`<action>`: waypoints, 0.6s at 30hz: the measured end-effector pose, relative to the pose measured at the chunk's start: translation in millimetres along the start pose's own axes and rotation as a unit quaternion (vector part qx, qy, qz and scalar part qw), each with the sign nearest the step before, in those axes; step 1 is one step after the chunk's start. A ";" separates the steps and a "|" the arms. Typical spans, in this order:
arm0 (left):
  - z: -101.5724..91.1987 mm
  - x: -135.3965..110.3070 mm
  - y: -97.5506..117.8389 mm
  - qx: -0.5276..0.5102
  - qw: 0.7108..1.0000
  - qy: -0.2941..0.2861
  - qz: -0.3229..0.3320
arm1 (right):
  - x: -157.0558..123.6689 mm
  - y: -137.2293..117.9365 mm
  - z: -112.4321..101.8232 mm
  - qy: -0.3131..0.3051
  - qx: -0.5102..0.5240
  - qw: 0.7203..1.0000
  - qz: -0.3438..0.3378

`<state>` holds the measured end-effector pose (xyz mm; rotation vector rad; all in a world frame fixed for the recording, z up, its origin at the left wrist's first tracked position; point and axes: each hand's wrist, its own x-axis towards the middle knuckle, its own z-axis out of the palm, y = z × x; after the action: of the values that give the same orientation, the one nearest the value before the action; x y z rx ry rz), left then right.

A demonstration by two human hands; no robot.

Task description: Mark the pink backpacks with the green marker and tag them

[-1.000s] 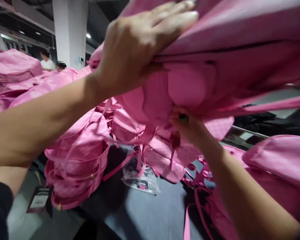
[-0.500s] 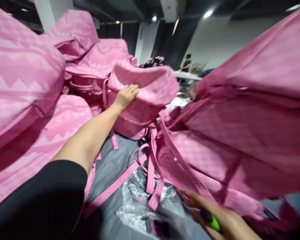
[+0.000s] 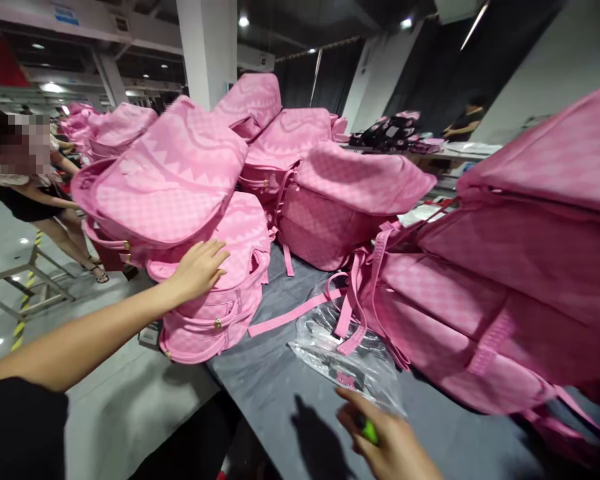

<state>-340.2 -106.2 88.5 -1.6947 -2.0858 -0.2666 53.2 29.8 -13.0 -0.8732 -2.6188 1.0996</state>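
Observation:
My left hand lies open with its fingers stretched out against a pink backpack at the stack's lower front. A second pink backpack, with a zigzag and checked pattern, rests above it. Low in the view, my right hand is closed around a small green-and-black tool; its kind I cannot make out. Beyond that hand, a clear plastic bag lies on the grey table, with pink straps across it.
More pink checked backpacks are piled at the right and centre. At the left, a person is near a metal stool frame. Another person works at a far table. The table's front edge drops to the floor.
My left hand has left the centre backpack and come back leftward to the lower front one. The view has swung left. My right hand still grips the green-and-black tool.

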 end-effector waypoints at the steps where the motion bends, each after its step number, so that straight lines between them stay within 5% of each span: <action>1: -6.7 -26.3 -8.2 0.020 1.000 0.006 -0.016 | 5.3 -21.3 18.7 0.011 -0.022 0.999 -0.030; 4: -24.1 -69.9 -32.3 0.066 0.995 0.038 -0.061 | 33.7 -94.9 70.1 0.051 -0.074 0.986 -0.138; 9: -48.0 -74.9 -91.2 0.116 0.986 0.089 -0.083 | 70.6 -187.5 114.8 0.026 -0.066 0.972 -0.225; 13: -52.1 -61.1 -153.4 0.103 0.992 0.048 -0.046 | 60.7 -180.5 127.5 0.007 0.001 0.977 -0.213; 18: -75.2 -18.8 -187.8 0.073 0.994 0.037 -0.074 | 22.1 -116.0 127.5 0.017 0.089 0.995 -0.031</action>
<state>-502.7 -197.2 169.7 -1.4281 -2.1245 -0.2128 -63.8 -98.3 -24.5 -0.7610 -2.4582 1.2659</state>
